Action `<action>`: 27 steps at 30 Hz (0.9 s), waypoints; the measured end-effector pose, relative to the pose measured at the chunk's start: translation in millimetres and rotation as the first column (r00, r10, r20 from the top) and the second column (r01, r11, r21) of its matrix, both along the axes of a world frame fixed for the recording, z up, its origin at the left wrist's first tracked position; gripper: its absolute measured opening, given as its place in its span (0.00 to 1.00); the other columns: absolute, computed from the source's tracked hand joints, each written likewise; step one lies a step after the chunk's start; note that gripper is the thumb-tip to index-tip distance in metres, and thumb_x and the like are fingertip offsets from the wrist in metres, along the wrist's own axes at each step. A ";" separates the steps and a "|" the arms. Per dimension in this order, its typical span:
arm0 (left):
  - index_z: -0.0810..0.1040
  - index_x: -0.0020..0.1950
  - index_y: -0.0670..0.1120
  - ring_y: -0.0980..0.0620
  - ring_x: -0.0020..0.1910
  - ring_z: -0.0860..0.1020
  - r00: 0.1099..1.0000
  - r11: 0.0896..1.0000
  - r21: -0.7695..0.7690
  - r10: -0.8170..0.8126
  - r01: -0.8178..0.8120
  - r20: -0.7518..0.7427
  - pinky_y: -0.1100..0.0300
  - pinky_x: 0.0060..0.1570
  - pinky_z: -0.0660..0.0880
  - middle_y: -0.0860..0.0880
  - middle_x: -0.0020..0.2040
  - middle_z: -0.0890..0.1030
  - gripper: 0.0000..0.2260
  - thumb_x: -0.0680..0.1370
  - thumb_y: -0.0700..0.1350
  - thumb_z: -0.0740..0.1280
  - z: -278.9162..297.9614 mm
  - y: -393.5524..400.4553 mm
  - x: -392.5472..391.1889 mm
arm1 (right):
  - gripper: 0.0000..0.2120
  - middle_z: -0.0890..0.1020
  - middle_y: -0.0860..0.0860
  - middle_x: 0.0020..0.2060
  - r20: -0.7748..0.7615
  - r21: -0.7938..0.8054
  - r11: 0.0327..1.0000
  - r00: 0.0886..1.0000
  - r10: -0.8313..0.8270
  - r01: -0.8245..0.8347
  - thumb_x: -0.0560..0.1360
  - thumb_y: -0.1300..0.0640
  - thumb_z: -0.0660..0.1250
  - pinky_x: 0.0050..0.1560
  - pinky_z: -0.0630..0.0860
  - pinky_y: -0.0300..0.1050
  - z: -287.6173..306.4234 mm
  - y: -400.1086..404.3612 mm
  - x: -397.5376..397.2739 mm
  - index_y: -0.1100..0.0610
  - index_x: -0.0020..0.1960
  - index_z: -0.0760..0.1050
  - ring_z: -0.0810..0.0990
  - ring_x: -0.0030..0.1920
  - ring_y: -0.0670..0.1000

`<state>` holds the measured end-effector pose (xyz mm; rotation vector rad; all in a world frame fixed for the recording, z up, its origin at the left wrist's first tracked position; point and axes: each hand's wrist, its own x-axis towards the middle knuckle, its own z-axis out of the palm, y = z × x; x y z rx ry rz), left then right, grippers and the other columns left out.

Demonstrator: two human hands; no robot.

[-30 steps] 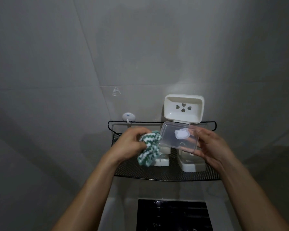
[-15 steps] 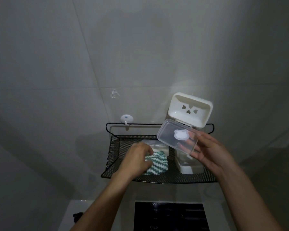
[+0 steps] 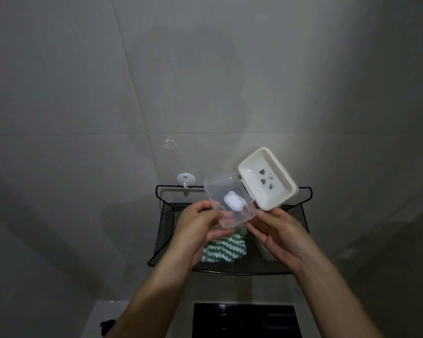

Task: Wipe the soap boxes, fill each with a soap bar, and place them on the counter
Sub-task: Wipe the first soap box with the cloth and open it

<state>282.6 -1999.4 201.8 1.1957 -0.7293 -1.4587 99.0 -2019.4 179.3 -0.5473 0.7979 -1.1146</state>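
Left hand (image 3: 195, 228) now off cloth (image 3: 220, 250), gripping open white soap box (image 3: 249, 193)
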 end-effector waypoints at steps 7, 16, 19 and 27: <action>0.81 0.54 0.38 0.44 0.39 0.80 0.956 0.997 -0.083 0.018 0.007 0.293 0.50 0.34 0.83 0.39 0.41 0.81 0.07 0.79 0.37 0.65 16.8 -23.7 53.0 | 0.17 0.86 0.58 0.49 -0.057 0.007 0.999 0.998 -0.037 0.038 0.67 0.60 0.74 0.39 0.83 0.52 4.2 3.1 -11.9 0.57 0.54 0.77 0.87 0.48 0.57; 0.85 0.54 0.48 0.52 0.40 0.77 0.870 0.969 -0.201 -0.028 0.144 0.492 0.61 0.38 0.73 0.47 0.44 0.81 0.08 0.80 0.40 0.66 27.4 -29.7 75.7 | 0.17 0.85 0.60 0.49 -0.287 -0.018 0.991 0.951 0.119 -0.130 0.76 0.67 0.68 0.39 0.84 0.54 -2.2 2.9 3.1 0.59 0.63 0.78 0.85 0.44 0.58; 0.80 0.64 0.48 0.53 0.48 0.81 0.882 0.967 -0.232 0.020 0.102 0.470 0.56 0.47 0.77 0.47 0.54 0.84 0.14 0.79 0.42 0.69 23.8 -23.4 81.6 | 0.18 0.85 0.60 0.49 -0.276 -0.063 0.994 0.959 0.068 -0.089 0.75 0.68 0.67 0.37 0.84 0.52 -4.3 3.9 9.9 0.60 0.64 0.77 0.85 0.43 0.57; 0.65 0.75 0.56 0.49 0.46 0.83 0.936 0.962 -0.262 0.024 0.073 0.352 0.47 0.45 0.81 0.41 0.53 0.83 0.30 0.78 0.35 0.68 -1.4 14.4 84.4 | 0.22 0.84 0.62 0.50 -0.151 -0.127 0.991 0.987 -0.058 0.039 0.76 0.72 0.65 0.38 0.84 0.50 6.5 4.5 29.9 0.56 0.66 0.76 0.85 0.47 0.59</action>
